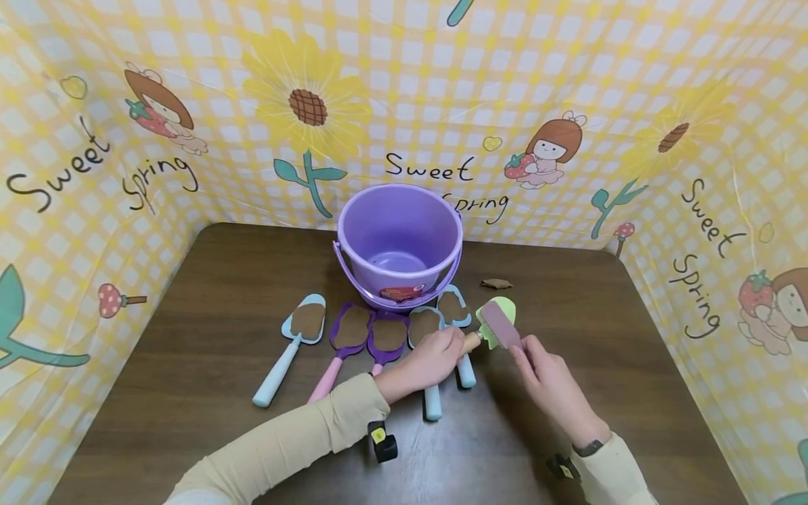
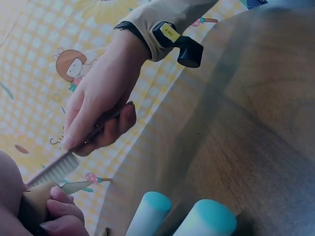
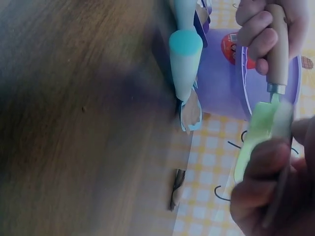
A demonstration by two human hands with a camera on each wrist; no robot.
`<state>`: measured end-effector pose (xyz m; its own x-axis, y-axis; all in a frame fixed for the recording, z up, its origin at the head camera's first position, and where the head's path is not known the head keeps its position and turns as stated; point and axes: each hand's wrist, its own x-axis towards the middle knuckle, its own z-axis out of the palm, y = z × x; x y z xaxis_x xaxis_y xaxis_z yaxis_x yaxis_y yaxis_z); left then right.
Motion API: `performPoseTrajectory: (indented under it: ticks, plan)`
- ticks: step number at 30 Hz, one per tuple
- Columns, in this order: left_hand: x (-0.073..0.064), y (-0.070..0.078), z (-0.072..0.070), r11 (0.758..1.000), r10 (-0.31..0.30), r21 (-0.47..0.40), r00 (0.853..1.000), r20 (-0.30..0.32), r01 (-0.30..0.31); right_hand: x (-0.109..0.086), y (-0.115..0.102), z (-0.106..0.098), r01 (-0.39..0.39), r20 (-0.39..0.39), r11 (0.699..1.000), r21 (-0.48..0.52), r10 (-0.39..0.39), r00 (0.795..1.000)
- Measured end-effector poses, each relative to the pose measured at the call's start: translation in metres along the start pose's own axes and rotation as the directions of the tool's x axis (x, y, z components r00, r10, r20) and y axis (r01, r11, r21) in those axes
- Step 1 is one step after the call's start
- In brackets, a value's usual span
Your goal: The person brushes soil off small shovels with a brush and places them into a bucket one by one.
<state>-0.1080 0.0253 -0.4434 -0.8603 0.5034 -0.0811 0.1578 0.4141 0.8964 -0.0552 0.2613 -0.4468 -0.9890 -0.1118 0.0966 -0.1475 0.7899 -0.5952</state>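
Note:
In the head view my left hand (image 1: 435,356) grips the wooden handle (image 1: 470,341) of a small green trowel (image 1: 505,306), its blade raised toward the right. My right hand (image 1: 557,382) pinches a mauve-backed brush (image 1: 501,324), which overlaps the blade. Pale bristles (image 2: 58,169) show under the brush in the left wrist view. From the right wrist view, the green blade (image 3: 261,123) points down toward my right fingers, which partly hide the brush. Beneath my left forearm and hand lie light blue shovels (image 1: 432,403) and two purple shovels with pink handles (image 1: 326,380).
A purple bucket (image 1: 400,191) stands at the back of the brown table (image 1: 221,280), its handle lowered in front. Another light blue shovel (image 1: 278,370) lies at left. Brown patches cover the shovel blades. A small brown piece (image 1: 496,283) lies right of the bucket. Patterned cloth surrounds the table.

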Motion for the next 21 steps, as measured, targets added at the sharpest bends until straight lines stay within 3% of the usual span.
performPoseTrajectory:
  ticks: [3,10,12,18,21]
  plan:
    - [-0.0012,0.0018,0.0008,1.000,0.004,0.008,1.000,-0.002,-0.004,0.0003,0.0017,0.0023,-0.008,0.046,1.000,0.013,0.007,0.999]
    - [-0.0021,0.0013,-0.0003,0.999,0.045,0.031,0.999,-0.009,-0.045,0.0009,0.0082,0.0031,-0.059,-0.072,0.996,-0.069,0.054,0.996]
    - [-0.0024,0.0011,-0.0004,0.999,0.044,0.032,0.999,-0.009,-0.044,0.0002,0.0076,0.0024,-0.073,-0.070,0.996,-0.054,0.069,0.995]
    - [-0.0019,0.0023,-0.0006,0.999,0.048,0.015,0.999,-0.019,-0.047,-0.0016,0.0054,0.0053,0.005,0.087,0.999,0.046,-0.009,0.996]
    - [-0.0021,0.0038,-0.0010,0.998,0.054,-0.009,0.998,-0.022,-0.054,-0.0012,0.0059,0.0065,0.026,0.106,0.998,0.050,-0.031,0.994]
